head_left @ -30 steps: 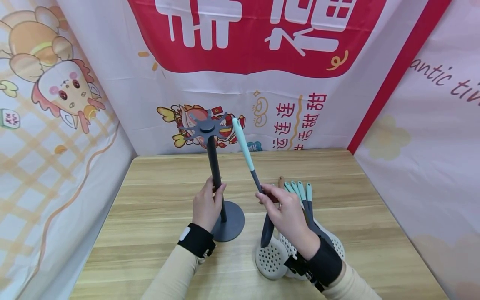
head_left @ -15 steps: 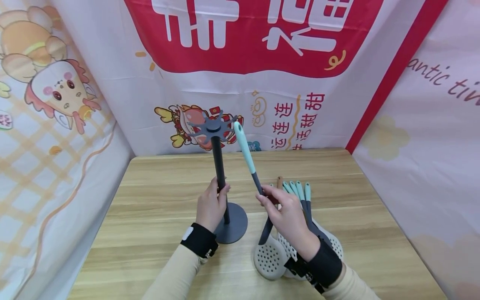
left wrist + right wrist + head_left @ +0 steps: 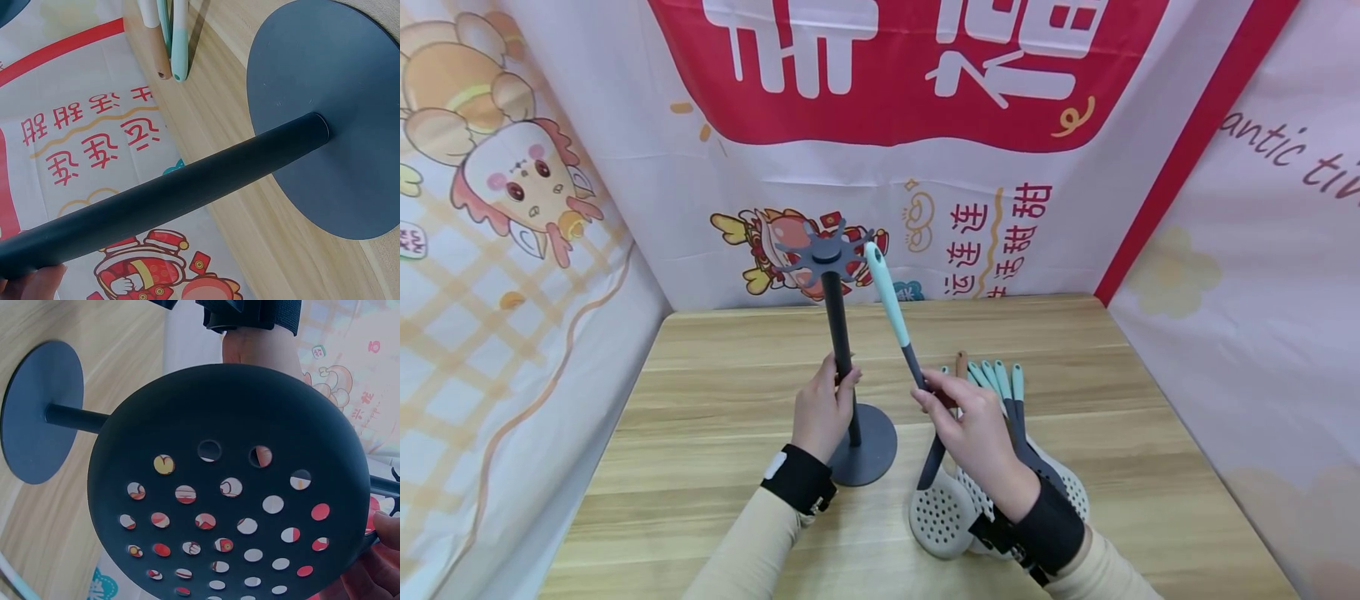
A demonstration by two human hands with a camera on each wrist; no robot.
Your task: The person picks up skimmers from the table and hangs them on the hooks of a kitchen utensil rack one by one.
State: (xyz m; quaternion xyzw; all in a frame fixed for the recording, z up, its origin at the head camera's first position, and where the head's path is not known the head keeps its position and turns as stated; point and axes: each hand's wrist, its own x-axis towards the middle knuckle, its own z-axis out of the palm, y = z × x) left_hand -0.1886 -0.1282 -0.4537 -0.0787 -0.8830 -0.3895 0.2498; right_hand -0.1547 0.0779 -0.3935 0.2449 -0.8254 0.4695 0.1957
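Tabletop (image 3: pixel 700 375) in pale wood grain is filling the lower view, and printed cloths are walling it in: a red-and-white banner (image 3: pixel 820 167) behind, a checked cartoon cloth (image 3: pixel 520 350) at left, a lettered cloth (image 3: pixel 1247 350) at right. Near the middle, the left hand (image 3: pixel 822 408) is gripping the pole of a dark hook-topped stand (image 3: pixel 837 321). The right hand (image 3: pixel 973 425) is pinching a turquoise-handled skimmer (image 3: pixel 887 292), keeping it handle-up just right of the stand. Other utensils (image 3: pixel 942 518) are lying on the wood at right.
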